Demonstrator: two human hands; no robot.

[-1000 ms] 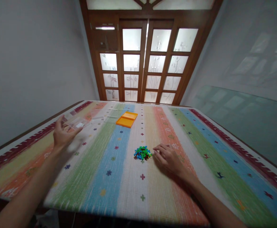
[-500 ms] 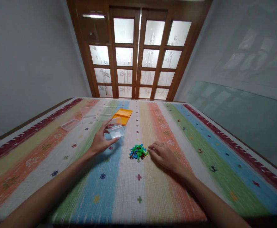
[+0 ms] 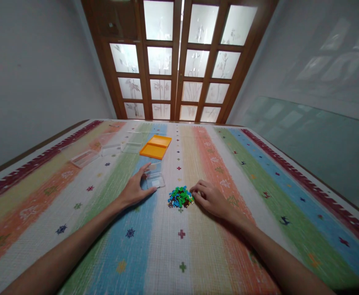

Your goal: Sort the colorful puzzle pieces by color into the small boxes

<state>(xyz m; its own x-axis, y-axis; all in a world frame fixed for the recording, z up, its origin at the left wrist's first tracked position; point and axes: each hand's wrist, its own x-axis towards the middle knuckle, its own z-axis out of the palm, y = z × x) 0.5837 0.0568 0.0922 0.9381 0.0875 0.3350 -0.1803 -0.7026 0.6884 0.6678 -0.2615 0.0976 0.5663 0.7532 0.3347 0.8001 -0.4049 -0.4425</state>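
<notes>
My left hand (image 3: 135, 187) grips a small clear plastic box (image 3: 155, 180) by its left side, thumb at the near edge and fingers at the back. The box's hinged lid stands open, and it looks to be resting on the cloth. Just right of it lies a heap of tiny green, blue, brown and yellow pieces (image 3: 181, 197), like small building bricks. At the heap's right edge is my right hand (image 3: 209, 197), its fingers curled and pressed together. Whatever its fingertips pinch, if anything, is hidden.
Beyond the left hand lies an open orange case (image 3: 155, 147). More clear plastic boxes (image 3: 85, 158) stand open to its left. A striped cloth (image 3: 105, 246) covers the table, with a wooden door (image 3: 176, 61) behind its far end.
My left hand has brought the clear box down and slightly nearer, towards the cloth. The right hand's fingers have curled in against the heap. The head view has tilted slightly.
</notes>
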